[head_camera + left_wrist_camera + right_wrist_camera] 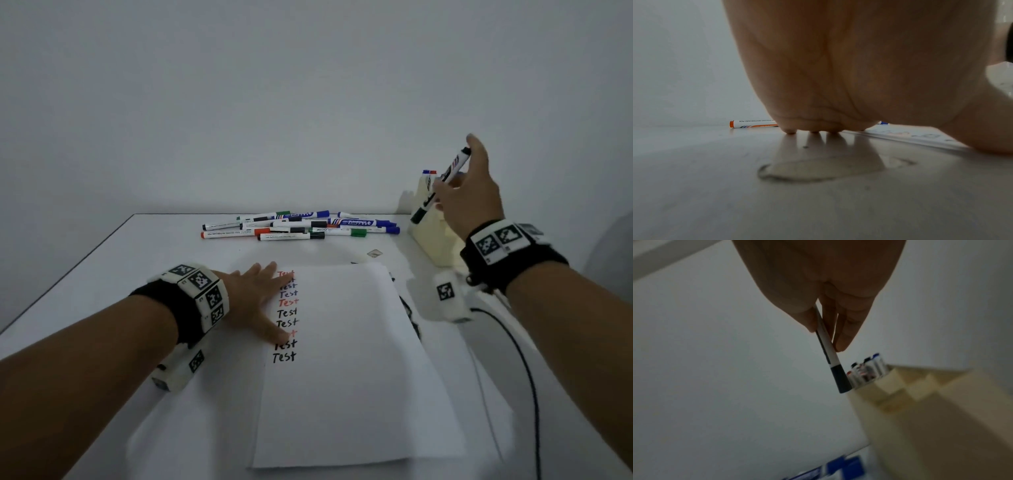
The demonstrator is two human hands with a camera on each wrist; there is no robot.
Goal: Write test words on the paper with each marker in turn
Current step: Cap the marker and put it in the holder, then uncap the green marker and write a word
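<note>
Marker (439, 185): black-capped, raised over holder, pinched in right grip (469, 192)
Holder (432, 240): cream, on table (120, 260), markers standing inside
Paper (346, 370): pressed by flat, spread left grip (255, 298)
Pile (301, 225): loose markers, far side

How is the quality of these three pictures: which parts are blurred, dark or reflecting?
Head view: dim, even light, sharp enough to read "Test" on the paper. Left wrist view: the left hand fills the frame, and the glossy table mirrors its fingertips. Right wrist view: motion-blurred; the cream marker holder is smeared, the black marker in the right hand soft.
</note>
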